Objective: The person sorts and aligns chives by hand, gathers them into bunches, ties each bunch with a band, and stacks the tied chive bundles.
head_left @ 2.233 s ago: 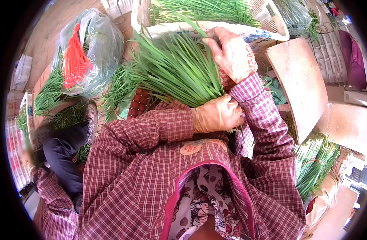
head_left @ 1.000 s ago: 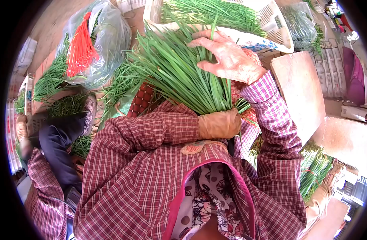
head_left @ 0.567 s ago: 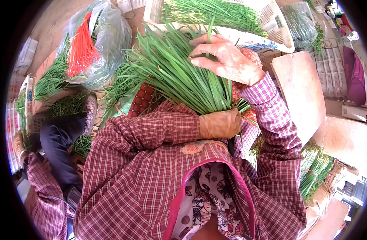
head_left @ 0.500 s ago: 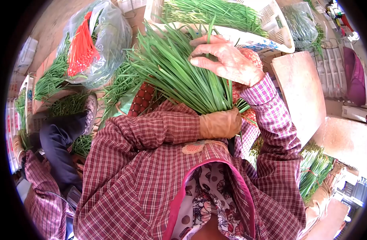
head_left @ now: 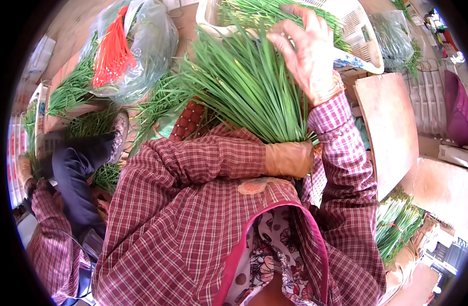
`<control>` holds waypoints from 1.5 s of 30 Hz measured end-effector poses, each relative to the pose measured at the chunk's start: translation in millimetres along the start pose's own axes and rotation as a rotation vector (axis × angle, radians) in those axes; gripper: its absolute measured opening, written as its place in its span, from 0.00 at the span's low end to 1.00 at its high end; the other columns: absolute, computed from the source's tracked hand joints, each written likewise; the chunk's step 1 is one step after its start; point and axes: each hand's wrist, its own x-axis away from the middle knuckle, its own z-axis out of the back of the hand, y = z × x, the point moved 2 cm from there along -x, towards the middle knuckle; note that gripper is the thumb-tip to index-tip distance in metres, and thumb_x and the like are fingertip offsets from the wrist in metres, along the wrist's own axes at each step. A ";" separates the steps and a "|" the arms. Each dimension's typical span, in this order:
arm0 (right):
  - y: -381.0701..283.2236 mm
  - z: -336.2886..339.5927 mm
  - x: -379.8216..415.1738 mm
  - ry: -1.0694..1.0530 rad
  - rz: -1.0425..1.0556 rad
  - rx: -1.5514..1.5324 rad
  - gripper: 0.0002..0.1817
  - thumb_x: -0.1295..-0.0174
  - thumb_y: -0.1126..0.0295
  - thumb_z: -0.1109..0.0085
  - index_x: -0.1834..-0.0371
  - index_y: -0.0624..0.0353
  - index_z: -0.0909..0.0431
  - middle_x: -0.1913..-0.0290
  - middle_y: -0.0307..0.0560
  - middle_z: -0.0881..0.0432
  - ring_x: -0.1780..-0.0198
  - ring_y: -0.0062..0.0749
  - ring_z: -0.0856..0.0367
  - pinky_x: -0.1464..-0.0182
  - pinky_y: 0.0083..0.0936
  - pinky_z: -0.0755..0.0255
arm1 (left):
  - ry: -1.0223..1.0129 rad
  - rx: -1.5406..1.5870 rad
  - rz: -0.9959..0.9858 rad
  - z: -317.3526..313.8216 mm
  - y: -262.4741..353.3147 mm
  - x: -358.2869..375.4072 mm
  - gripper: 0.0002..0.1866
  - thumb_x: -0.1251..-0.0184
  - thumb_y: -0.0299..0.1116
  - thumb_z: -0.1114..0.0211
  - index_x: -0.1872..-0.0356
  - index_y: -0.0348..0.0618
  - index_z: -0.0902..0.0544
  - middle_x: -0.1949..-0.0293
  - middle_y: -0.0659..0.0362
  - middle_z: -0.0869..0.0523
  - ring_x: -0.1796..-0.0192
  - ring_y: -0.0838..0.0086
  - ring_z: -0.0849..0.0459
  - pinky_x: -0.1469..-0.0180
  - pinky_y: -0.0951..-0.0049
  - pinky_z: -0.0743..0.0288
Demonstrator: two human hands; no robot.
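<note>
A large bunch of long green leafy stalks [head_left: 249,86] fans out to the upper left in front of my chest. My left hand [head_left: 290,159], in a tan glove, wraps round the gathered base of the bunch; its fingers are mostly hidden behind the stalks. Above the right side of the leaves is my bare right hand [head_left: 310,51], fingers apart and curved, with nothing in it. Its fingertips are over the near edge of a white crate [head_left: 366,58] that holds more green stalks [head_left: 244,13].
Red ties [head_left: 113,53] lie on a clear plastic bag [head_left: 152,51] at upper left. A co-worker's leg [head_left: 78,173] and sleeve [head_left: 53,239] show at left. Cardboard [head_left: 389,127] stands at right, above tied green bundles [head_left: 397,224].
My right hand has risen off the leaves toward the crate, its fingers spreading. The view has shifted slightly, and my left hand still holds the base of the bunch.
</note>
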 end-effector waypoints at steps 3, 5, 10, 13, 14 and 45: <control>-17.8 3.5 -10.7 -0.053 -0.031 -0.311 0.08 0.41 0.57 0.37 0.66 0.47 0.16 0.71 0.38 0.18 0.69 0.35 0.19 0.67 0.32 0.25 | 0.109 -0.307 -0.112 14.4 0.1 -1.1 0.07 0.60 0.32 0.36 0.85 0.40 0.21 0.84 0.61 0.25 0.79 0.70 0.28 0.72 0.66 0.33; -35.4 -7.5 -6.7 -0.123 0.011 -0.539 0.06 0.39 0.59 0.38 0.65 0.45 0.17 0.79 0.38 0.20 0.78 0.36 0.19 0.76 0.30 0.25 | 0.053 -0.248 -0.093 12.6 0.4 -1.7 0.07 0.60 0.33 0.36 0.84 0.39 0.21 0.83 0.60 0.24 0.79 0.68 0.27 0.71 0.64 0.32; -59.1 -24.8 21.2 -0.456 -0.016 -0.336 0.12 0.43 0.59 0.34 0.65 0.54 0.20 0.71 0.45 0.17 0.69 0.39 0.16 0.68 0.32 0.24 | 0.141 0.022 -0.009 -8.2 4.1 0.5 0.06 0.52 0.30 0.39 0.76 0.39 0.19 0.74 0.56 0.19 0.70 0.63 0.21 0.65 0.60 0.27; -63.1 -26.8 27.6 -0.492 0.016 -0.312 0.10 0.44 0.60 0.34 0.67 0.53 0.21 0.71 0.44 0.19 0.68 0.43 0.18 0.68 0.34 0.25 | 0.131 0.076 0.005 -11.8 3.7 1.0 0.08 0.49 0.30 0.40 0.69 0.38 0.19 0.68 0.55 0.18 0.65 0.62 0.20 0.59 0.61 0.27; -63.7 -25.3 29.0 -0.495 0.003 -0.321 0.08 0.44 0.63 0.35 0.68 0.53 0.22 0.71 0.44 0.21 0.68 0.44 0.19 0.68 0.37 0.26 | 0.135 0.096 0.014 -11.9 2.6 1.6 0.09 0.47 0.30 0.41 0.66 0.38 0.19 0.66 0.54 0.18 0.63 0.62 0.20 0.57 0.61 0.26; -13.2 -29.1 17.7 -0.585 -0.253 -0.464 0.10 0.38 0.62 0.38 0.62 0.58 0.18 0.67 0.50 0.14 0.66 0.38 0.14 0.61 0.30 0.23 | 0.043 0.210 -0.053 6.0 -1.1 3.9 0.14 0.46 0.28 0.41 0.60 0.29 0.18 0.61 0.47 0.15 0.59 0.60 0.15 0.51 0.66 0.20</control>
